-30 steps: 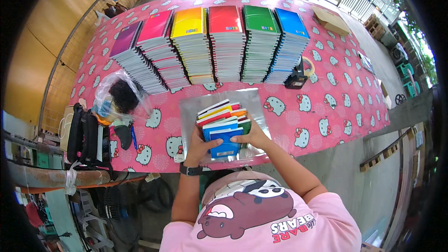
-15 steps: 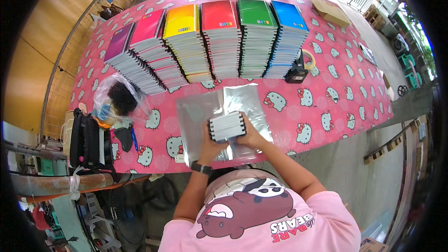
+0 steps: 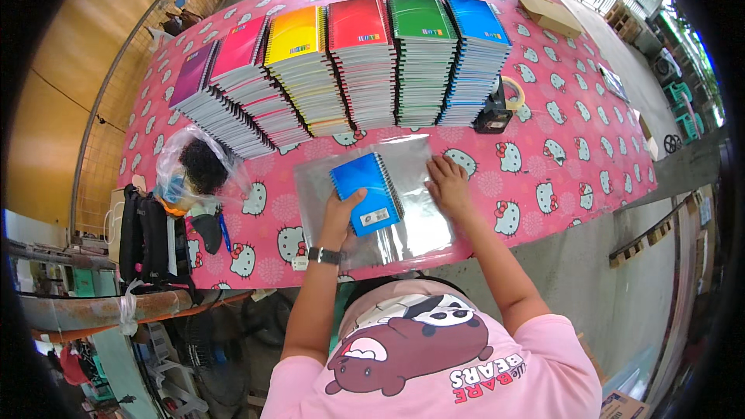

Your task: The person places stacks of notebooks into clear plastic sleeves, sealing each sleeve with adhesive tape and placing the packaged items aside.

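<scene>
A small blue spiral notebook (image 3: 366,186) lies cover up over the clear plastic bags, its coil along the right side; it appears to top a short stack, whose depth is hard to see from above. My left hand (image 3: 340,213) grips it at its left edge, with the thumb across the cover. To its right, my right hand (image 3: 452,186) rests on the edge of the clear plastic bags (image 3: 427,221), fingers stretched out and holding nothing. These shiny bags lie flat at the table's near edge.
Tall stacks of purple, pink, yellow, red, green and blue notebooks (image 3: 358,23) stand in a row beyond my hands. A black tape dispenser (image 3: 493,118) is at the row's right end. A clear bag of items (image 3: 194,167) and a black backpack (image 3: 143,233) sit at left.
The notebooks, held edge-up between both hands before, are now tipped down with the blue cover facing up. My right hand has let go and moved right onto the plastic.
</scene>
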Available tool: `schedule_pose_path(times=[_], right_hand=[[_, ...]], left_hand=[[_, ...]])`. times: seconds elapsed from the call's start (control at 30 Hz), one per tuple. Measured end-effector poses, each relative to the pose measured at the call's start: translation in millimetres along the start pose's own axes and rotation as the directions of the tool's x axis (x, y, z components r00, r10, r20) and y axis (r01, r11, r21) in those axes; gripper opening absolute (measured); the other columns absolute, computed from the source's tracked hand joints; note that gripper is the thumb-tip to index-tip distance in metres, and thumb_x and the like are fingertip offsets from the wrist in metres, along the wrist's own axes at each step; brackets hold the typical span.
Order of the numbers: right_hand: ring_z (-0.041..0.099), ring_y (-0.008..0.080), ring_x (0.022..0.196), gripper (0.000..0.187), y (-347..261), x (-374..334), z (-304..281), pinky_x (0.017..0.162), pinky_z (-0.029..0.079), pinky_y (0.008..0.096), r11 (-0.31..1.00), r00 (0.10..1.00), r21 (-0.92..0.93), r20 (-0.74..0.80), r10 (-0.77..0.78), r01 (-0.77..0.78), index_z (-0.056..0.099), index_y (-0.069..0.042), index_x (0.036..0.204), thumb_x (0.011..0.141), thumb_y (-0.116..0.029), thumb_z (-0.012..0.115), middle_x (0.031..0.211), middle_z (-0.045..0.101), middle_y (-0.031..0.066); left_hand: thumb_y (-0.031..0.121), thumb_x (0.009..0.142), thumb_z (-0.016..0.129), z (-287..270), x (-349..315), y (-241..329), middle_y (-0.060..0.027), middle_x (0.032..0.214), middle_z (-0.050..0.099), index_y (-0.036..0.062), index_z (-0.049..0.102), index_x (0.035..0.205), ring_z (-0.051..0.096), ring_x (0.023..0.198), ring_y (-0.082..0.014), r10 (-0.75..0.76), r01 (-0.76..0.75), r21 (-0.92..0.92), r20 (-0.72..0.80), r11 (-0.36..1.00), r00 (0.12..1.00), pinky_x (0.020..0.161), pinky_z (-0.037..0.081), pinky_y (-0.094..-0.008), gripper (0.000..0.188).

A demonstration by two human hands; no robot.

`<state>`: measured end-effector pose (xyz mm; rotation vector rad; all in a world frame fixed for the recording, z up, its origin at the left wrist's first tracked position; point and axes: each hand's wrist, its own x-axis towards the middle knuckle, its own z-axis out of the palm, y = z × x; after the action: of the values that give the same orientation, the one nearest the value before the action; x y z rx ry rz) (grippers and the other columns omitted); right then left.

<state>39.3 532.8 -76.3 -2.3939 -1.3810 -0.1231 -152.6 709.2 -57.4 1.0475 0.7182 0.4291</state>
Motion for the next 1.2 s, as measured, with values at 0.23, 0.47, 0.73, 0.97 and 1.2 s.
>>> schedule_pose_path(times=[0.23, 0.47, 0.73, 0.97, 1.2], right_hand=[[0.041, 0.0310, 0.115, 0.041, 10, 2, -9, 0.091, 0.034, 0.0473, 0.999, 1.000, 0.031, -0.015, 0.026, -0.025, 0.054, -0.008, 0.114, 0.079, -0.028, 0.060, 0.123, 0.047, 0.0091], [0.047, 0.0289, 0.102, 0.030, 18, 18, 16, 0.082, 0.037, 0.0465, 0.995, 0.990, -0.101, -0.143, -0.003, -0.012, 0.060, -0.011, 0.103, 0.076, -0.023, 0.064, 0.096, 0.056, 0.0082], [0.058, 0.0246, 0.073, 0.040, 12, -13, 4, 0.061, 0.046, 0.0393, 0.603, 0.841, 0.607, 0.229, 0.491, -0.517, 0.056, -0.006, 0.113, 0.073, -0.009, 0.062, 0.078, 0.058, 0.0112], [0.059, 0.0254, 0.075, 0.051, -82, -10, -63, 0.058, 0.049, 0.0375, 0.869, 0.952, 0.424, 0.269, 0.147, -0.254, 0.047, -0.003, 0.120, 0.070, -0.003, 0.061, 0.083, 0.056, 0.0139], [0.058, 0.0297, 0.083, 0.044, -138, -24, -31, 0.065, 0.050, 0.0398, 0.965, 0.942, 0.240, 0.288, -0.174, 0.105, 0.050, -0.003, 0.115, 0.071, -0.004, 0.058, 0.091, 0.053, 0.0163]], left_hand=[[0.037, 0.066, 0.078, 3, 28, -8, -0.0196, 0.091, 0.064, -0.0120, 0.055, 0.098, 0.065, 0.077, -0.0221, -0.094, 0.127, 0.367, -0.106, 0.922, 0.990, 0.065, 0.052, -0.0316, 0.062], [0.052, 0.060, 0.076, 2, 25, -2, -0.0232, 0.088, 0.064, -0.0147, 0.059, 0.091, 0.065, 0.078, -0.0256, -0.044, 0.079, 0.552, -0.076, 0.830, 0.996, 0.066, 0.052, -0.0353, 0.076], [0.053, 0.074, 0.063, -6, 16, -28, -0.0274, 0.114, 0.051, -0.0068, 0.050, 0.117, 0.047, 0.112, -0.0313, 0.288, -0.031, 0.775, -0.197, 0.631, 0.937, 0.094, 0.037, -0.0394, 0.075], [0.029, 0.084, 0.060, 3, 12, -42, -0.0216, 0.116, 0.050, -0.0049, 0.032, 0.131, 0.050, 0.107, -0.0281, 0.181, -0.142, 0.239, -0.148, 0.961, 0.972, 0.091, 0.040, -0.0359, 0.064], [0.019, 0.063, 0.078, 38, -5, -7, -0.0186, 0.113, 0.053, 0.0002, 0.029, 0.131, 0.056, 0.099, -0.0264, 0.180, -0.131, 0.327, -0.123, 0.936, 0.976, 0.082, 0.049, -0.0336, 0.086]])
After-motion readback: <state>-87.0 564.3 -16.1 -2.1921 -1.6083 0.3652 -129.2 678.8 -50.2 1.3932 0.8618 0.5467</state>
